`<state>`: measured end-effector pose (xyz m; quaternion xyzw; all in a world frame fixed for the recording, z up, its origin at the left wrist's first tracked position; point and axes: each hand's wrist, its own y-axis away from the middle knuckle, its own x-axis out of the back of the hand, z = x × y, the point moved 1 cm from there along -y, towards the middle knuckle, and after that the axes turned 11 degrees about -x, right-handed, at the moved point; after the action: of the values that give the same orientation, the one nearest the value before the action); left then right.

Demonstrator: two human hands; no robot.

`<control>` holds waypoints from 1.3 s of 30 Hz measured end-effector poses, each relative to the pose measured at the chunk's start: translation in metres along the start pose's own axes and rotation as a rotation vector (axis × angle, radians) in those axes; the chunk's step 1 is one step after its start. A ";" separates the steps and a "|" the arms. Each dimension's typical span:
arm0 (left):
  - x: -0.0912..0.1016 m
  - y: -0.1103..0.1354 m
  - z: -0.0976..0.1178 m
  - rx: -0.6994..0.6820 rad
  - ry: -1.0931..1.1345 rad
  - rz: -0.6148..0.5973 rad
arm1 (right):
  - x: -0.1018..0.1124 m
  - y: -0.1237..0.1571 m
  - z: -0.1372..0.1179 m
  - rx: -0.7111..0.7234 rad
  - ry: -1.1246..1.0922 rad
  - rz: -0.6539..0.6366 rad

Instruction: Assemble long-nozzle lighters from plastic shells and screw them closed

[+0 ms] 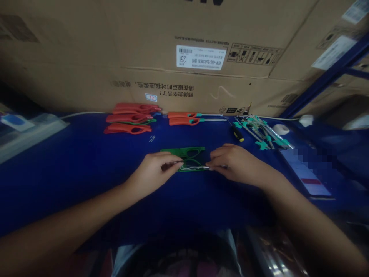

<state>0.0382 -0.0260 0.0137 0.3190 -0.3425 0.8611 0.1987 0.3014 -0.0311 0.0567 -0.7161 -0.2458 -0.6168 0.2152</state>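
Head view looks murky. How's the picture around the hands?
Head view: dim light, the blue work mat darkening toward the bottom; thin wires between the left hand and right hand look soft; the wide lens bends the cardboard carton near the edges; a pixelated patch hides part of the paper sheet at right.
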 end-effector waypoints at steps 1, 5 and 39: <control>0.000 0.000 0.000 0.003 0.001 -0.001 | 0.000 0.000 0.000 -0.011 0.007 0.008; 0.000 0.001 -0.001 0.013 0.006 -0.007 | -0.002 0.001 -0.002 -0.087 -0.023 0.024; -0.002 -0.001 0.002 0.040 0.015 0.056 | 0.008 -0.038 -0.004 -0.498 -0.526 -0.380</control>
<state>0.0411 -0.0273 0.0142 0.3067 -0.3322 0.8755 0.1707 0.2755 -0.0029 0.0656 -0.8213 -0.2635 -0.4822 -0.1530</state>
